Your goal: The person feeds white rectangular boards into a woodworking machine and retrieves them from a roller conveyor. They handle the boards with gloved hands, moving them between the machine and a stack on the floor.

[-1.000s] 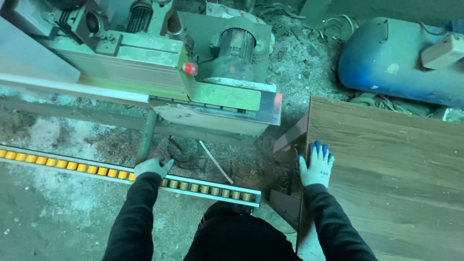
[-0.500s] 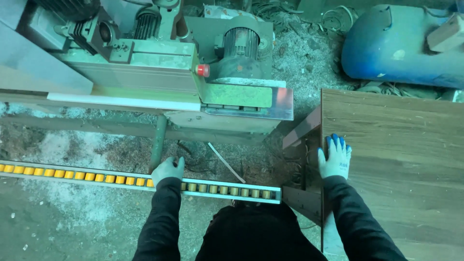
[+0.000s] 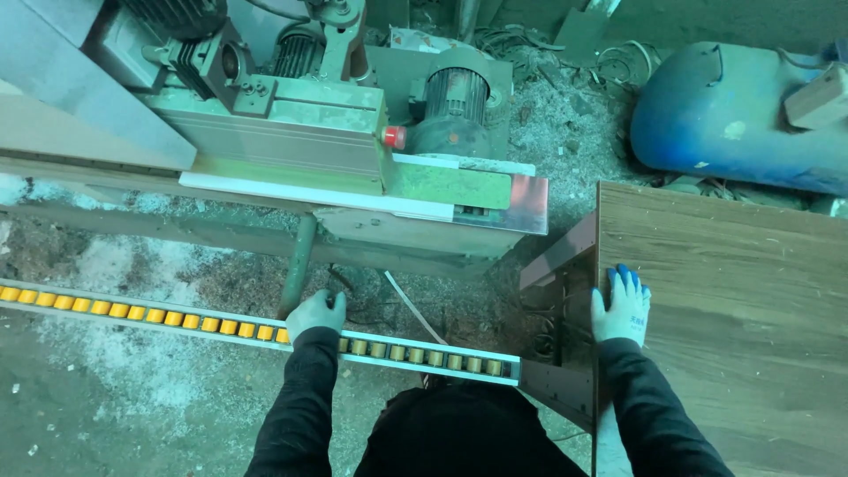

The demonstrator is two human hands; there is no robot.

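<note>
Left hand (image 3: 315,314), gloved, grip closed on long white rail of yellow rollers (image 3: 177,320). Right hand (image 3: 621,305), at 3 o'clock, grip wide, flat on brown wood-grain panel (image 3: 733,300) edge.

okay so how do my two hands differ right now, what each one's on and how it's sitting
The left hand rests on the roller rail with its yellow rollers, fingers curled over the rail; the right hand lies flat, fingers spread, on the edge of the wood-grain panel. The right glove shows blue fingertips; the left looks plain grey. Both are gloved, with dark sleeves.
</note>
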